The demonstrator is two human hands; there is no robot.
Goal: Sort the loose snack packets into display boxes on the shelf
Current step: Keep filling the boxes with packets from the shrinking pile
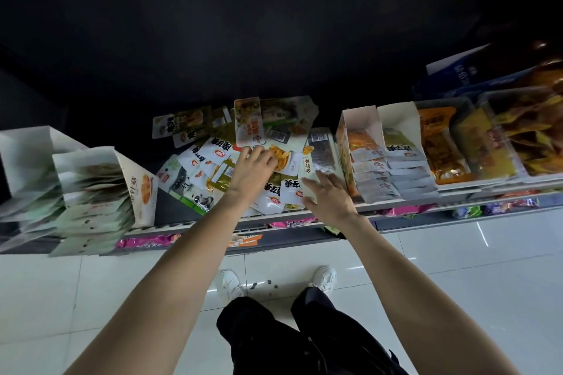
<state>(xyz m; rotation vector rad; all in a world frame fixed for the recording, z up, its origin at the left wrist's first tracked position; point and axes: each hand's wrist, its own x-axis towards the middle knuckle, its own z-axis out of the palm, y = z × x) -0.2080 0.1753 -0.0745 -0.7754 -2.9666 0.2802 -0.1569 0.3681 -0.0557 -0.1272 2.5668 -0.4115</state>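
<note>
A heap of loose snack packets lies on the shelf in the middle of the view. My left hand reaches into the heap with curled fingers at the lower edge of a tall orange-and-white packet. My right hand lies flat, fingers spread, on a white packet at the heap's right side. White display boxes to the right hold stacked white and orange packets. Other white boxes on the left hold pale green packets.
Clear bins of orange and yellow snacks stand at the far right, under a blue carton. A lower shelf shows pink and purple packets. White tiled floor, my shoes and dark trousers are below. The shelf's back is dark.
</note>
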